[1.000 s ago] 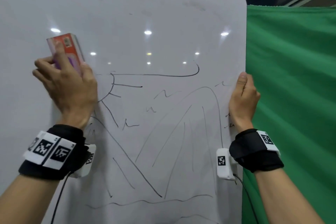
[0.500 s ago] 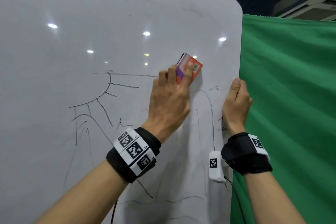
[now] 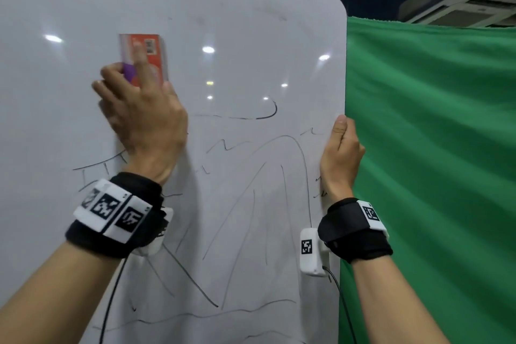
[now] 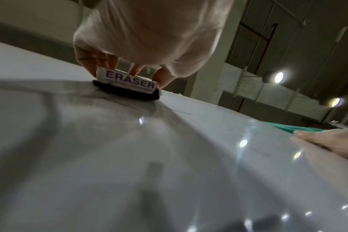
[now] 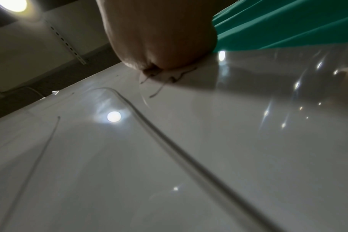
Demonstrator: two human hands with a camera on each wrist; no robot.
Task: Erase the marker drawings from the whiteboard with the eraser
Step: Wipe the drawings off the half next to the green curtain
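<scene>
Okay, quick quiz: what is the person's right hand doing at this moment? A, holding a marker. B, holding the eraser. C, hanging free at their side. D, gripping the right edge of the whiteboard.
D: the right hand grips the whiteboard at its right edge, while the left hand holds the eraser.

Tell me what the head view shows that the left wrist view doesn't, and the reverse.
Only the head view shows the eraser's orange back, the remaining black marker drawings spread below and right of it, and the right hand gripping the right edge of the glossy white whiteboard in front of the green cloth backdrop.

Only the left wrist view shows the purple word ERASER on the block's white side and its black felt pad flat against the board.

Both show the left hand holding the rectangular eraser block against the board.
</scene>
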